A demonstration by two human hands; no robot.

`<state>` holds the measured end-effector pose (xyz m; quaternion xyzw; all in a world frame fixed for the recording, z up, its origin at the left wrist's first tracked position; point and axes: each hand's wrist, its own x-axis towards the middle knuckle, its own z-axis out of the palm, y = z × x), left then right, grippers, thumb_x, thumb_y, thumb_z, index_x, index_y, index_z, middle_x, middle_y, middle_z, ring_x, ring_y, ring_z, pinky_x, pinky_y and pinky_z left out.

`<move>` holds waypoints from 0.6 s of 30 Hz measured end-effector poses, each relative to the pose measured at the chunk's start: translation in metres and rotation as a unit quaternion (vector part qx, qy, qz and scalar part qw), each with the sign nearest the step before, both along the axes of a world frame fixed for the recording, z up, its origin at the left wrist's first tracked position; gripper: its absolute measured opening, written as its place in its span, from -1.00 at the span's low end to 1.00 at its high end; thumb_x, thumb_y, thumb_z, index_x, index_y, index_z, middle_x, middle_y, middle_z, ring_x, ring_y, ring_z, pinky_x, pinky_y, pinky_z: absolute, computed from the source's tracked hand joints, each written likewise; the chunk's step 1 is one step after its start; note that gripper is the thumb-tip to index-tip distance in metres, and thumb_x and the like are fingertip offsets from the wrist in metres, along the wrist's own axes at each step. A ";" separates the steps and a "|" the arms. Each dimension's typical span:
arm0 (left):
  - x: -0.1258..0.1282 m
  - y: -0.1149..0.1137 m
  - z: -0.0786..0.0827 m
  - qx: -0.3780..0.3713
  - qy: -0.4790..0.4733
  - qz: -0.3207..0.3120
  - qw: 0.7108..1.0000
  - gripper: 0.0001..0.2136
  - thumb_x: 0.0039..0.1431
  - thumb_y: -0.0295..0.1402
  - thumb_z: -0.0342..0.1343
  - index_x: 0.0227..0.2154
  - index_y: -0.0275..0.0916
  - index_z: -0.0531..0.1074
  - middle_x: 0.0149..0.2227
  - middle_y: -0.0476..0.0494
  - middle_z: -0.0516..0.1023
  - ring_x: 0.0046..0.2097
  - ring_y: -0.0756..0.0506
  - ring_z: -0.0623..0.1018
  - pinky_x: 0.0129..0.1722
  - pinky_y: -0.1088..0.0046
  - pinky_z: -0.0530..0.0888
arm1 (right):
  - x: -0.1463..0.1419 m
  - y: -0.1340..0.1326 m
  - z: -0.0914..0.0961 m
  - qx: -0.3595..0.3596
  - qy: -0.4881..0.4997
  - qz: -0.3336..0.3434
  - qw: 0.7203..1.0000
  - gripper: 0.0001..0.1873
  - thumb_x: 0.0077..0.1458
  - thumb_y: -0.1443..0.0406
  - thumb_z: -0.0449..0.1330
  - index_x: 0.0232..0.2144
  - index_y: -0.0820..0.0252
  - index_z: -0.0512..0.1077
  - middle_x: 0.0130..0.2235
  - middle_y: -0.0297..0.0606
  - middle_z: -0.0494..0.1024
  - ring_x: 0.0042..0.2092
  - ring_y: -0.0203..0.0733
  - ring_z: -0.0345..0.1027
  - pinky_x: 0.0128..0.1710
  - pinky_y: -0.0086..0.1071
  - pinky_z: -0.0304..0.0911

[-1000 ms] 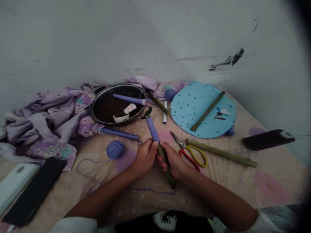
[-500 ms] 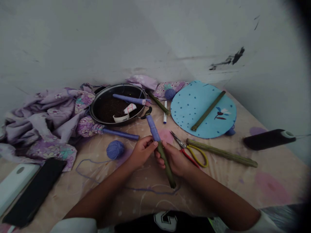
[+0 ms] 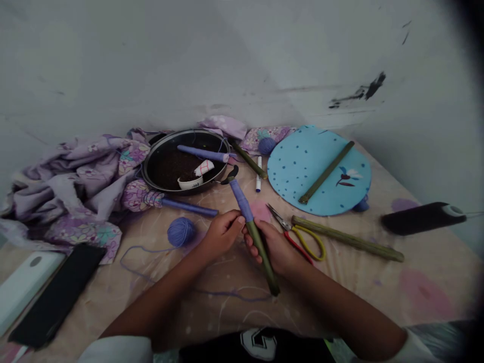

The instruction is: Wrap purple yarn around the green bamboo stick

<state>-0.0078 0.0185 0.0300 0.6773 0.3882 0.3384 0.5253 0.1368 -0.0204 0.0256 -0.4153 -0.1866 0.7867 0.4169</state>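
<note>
My left hand (image 3: 221, 234), fully wrapped a second ago, now pinches the yarn-wrapped stick (image 3: 244, 205). My right hand (image 3: 274, 247) grips it closed. The wrapped end points away-left toward the pan (image 3: 151, 161).

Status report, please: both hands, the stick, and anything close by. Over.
Right hand grips stick; left hand pinches its purple wrap. Upper half wrapped, lower half bare green. Yarn ball by left hand, scissors close beside right hand.

White letter resembling G on black shirt (image 3: 227, 349), nothing else legible
</note>
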 end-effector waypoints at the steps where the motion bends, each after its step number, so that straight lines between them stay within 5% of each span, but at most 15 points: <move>1: 0.000 0.000 -0.002 -0.017 -0.013 -0.010 1.000 -0.72 0.21 -0.20 -0.05 -0.49 -0.31 0.33 -0.51 -0.04 0.38 -0.45 0.03 0.43 -0.44 0.53 0.35 | 0.000 0.000 0.001 0.000 0.000 0.001 1.000 -0.65 0.09 0.09 0.04 -0.53 0.25 0.33 -0.63 -0.37 0.32 -0.69 -0.41 0.12 -0.79 -0.57 0.00; 10: 0.005 -0.002 -0.003 -0.057 -0.067 -0.005 0.996 -0.67 0.14 -0.10 0.03 -0.41 -0.33 0.39 -0.51 -0.02 0.38 -0.47 0.05 0.41 -0.45 0.54 0.34 | 0.000 -0.003 0.000 0.015 0.039 0.020 0.999 -0.59 -0.04 -0.01 0.13 -0.56 0.24 0.32 -0.67 -0.41 0.30 -0.72 -0.43 0.07 -0.82 -0.58 -0.02; 15: 0.004 -0.006 0.002 -0.188 -0.145 -0.074 0.969 -0.63 0.06 -0.09 0.12 -0.25 -0.33 0.37 -0.56 -0.05 0.47 -0.52 -0.01 0.49 -0.47 0.49 0.39 | 0.000 -0.004 -0.001 0.050 0.053 0.034 0.997 -0.55 -0.06 -0.05 0.17 -0.57 0.22 0.29 -0.69 -0.42 0.32 -0.76 -0.44 0.04 -0.85 -0.57 -0.05; 18: 0.003 -0.007 0.002 -0.210 -0.148 -0.056 0.965 -0.65 0.02 -0.12 0.18 -0.30 -0.34 0.37 -0.59 -0.02 0.46 -0.57 0.00 0.48 -0.53 0.53 0.37 | 0.001 -0.003 -0.003 0.049 0.067 0.052 0.995 -0.54 -0.05 -0.07 0.18 -0.53 0.24 0.31 -0.67 -0.41 0.34 -0.75 -0.44 0.07 -0.83 -0.57 -0.01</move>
